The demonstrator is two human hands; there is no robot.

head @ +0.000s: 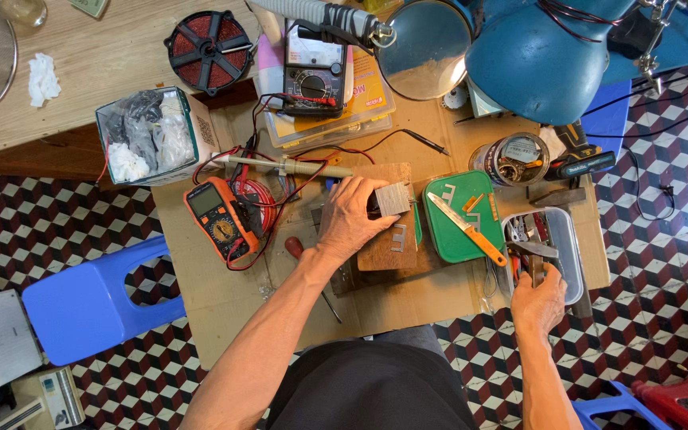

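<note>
**Laminated metal block under the left hand; tool in the right: hazards as they lie**

Item: small grey laminated metal block (392, 199), square, lying on a wooden board (388, 247) at the middle of the cardboard-covered bench (216, 295); the left hand (349, 219) lies over its left side, fingers curled and pressing on it; a loose E-shaped metal plate (398, 237) lies on the board just below.

Right hand (538, 301): closed round the handles of a plier-like tool (533, 256), whose head lies in or over a clear plastic tray (571, 239) of tools; whether it is lifted clear I cannot tell.

Beside the board: green lid (447, 231) carrying more small metal plates and an orange-handled knife (467, 229), blade toward the block.

Further out: orange multimeter (215, 216) with red and black leads (256, 195) tangled over a red wire spool; a soldering iron (292, 167) across them; black analogue meter (312, 76) on a plastic case; tin of oddments (511, 159); blue lamp head (539, 60) and magnifier (424, 48) above.

Risks, as judged:
- block held from one side only; a push from the tool could slide it off the board;
- thin plate edges are likely sharp; fingers pressing there may be cut;
- knife lies near the path between the hands; a reaching wrist could catch the blade;
- leads loop close to the left forearm; a snag could drag the multimeter or the iron.
</note>
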